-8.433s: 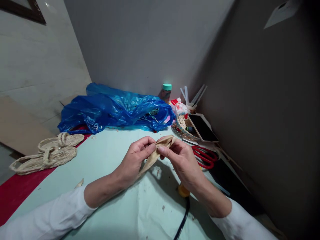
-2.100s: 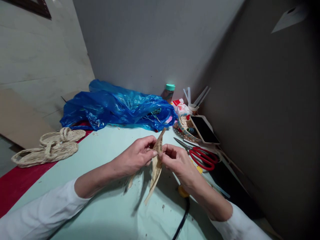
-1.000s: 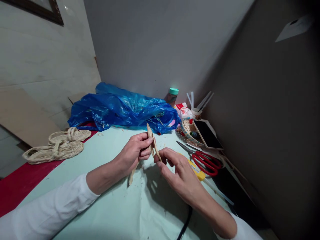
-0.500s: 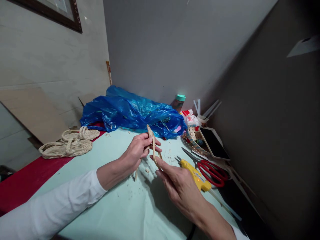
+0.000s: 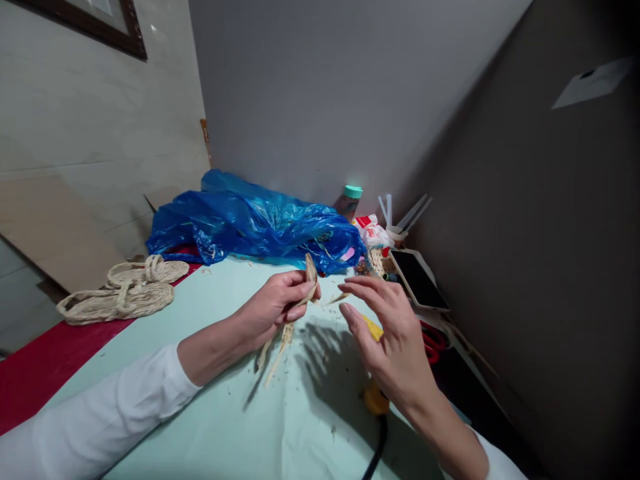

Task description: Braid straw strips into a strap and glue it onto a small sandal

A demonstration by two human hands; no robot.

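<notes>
My left hand (image 5: 273, 308) pinches a tan dried-leaf strip (image 5: 287, 325) above the pale green table cover (image 5: 210, 407); the strip's ends hang down toward the cover. My right hand (image 5: 393, 337) hovers just to the right with fingers spread, holding nothing, and a small leaf piece (image 5: 339, 297) lies near its fingertips. A yellow glue gun (image 5: 374, 399) with a black cord lies under my right wrist, mostly hidden.
A crumpled blue plastic bag (image 5: 250, 223) lies at the back. Woven straw sandals (image 5: 125, 290) rest on the red cloth at left. At right stand a green-capped bottle (image 5: 349, 200), a phone (image 5: 417, 279) on a small basket, and partly hidden red scissors (image 5: 433, 340).
My right hand let go of the leaf strip and lifted away with fingers spread. The left hand keeps the strip. The glue gun and scissors are now largely covered by my right hand.
</notes>
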